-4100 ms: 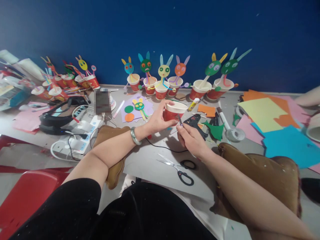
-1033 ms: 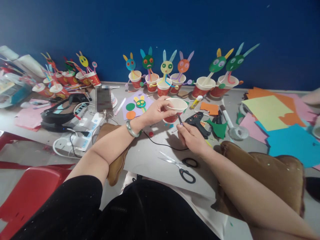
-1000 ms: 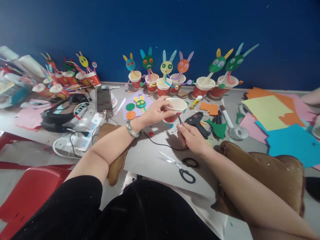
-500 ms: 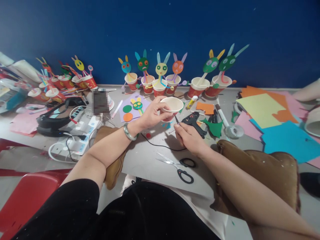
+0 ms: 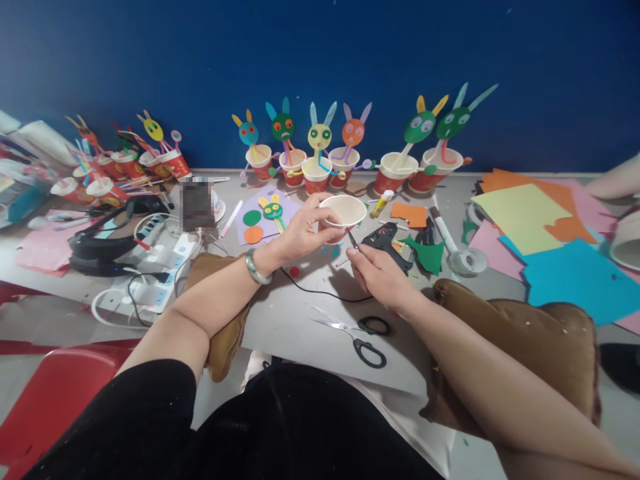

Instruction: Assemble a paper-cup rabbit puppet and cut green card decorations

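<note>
Across from me, the one camera rides on the person's head, facing forward and down from close above the table [image 5: 295,330], left hand [image 5: 311,230] and right hand [image 5: 383,273] mid-view, blue wall [image 5: 320,53] beyond.

Left hand [image 5: 306,232] grips a cup [image 5: 345,211]. Right hand [image 5: 377,272] holds a tool [image 5: 351,235] at the cup's near side. Scissors [image 5: 346,327] lie in front of the cup; a glue gun [image 5: 384,240], to its right.

You hold one cup [image 5: 343,209]. Beyond it six rabbit-topped cups [image 5: 316,181] line up; right of it lies one glue gun [image 5: 384,240].
</note>
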`<action>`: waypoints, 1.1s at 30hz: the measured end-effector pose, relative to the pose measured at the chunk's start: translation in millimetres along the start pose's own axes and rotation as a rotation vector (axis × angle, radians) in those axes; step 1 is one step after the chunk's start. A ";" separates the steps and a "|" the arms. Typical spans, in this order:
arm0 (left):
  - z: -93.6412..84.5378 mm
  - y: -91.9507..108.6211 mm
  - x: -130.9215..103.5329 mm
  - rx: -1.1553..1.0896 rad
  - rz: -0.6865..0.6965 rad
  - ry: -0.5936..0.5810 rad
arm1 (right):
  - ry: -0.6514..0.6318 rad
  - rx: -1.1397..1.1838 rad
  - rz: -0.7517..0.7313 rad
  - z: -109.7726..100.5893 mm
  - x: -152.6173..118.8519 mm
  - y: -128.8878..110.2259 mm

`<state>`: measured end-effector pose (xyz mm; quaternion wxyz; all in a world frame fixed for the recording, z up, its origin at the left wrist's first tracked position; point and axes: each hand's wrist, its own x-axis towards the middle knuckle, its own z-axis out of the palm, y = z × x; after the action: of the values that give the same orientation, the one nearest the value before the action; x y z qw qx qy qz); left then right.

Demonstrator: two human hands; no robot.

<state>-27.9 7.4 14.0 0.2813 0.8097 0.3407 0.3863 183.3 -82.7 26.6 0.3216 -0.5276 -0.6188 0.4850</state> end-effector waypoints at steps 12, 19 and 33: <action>3.9 -1.7 -2.6 0.037 0.011 0.024 | -0.010 -0.080 -0.002 -5.2 0.9 -1.8; 7.4 -3.3 -4.2 0.032 -0.002 0.046 | 0.122 -0.377 -0.014 -7.7 1.1 -3.4; 10.6 0.7 -5.8 0.065 -0.038 0.050 | 0.240 -0.800 -0.021 -3.4 -1.6 1.6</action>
<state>-21.7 0.4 6.2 0.2538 0.8019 0.3753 0.3896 187.3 -83.4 26.3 0.1661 -0.6572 -0.7221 0.1382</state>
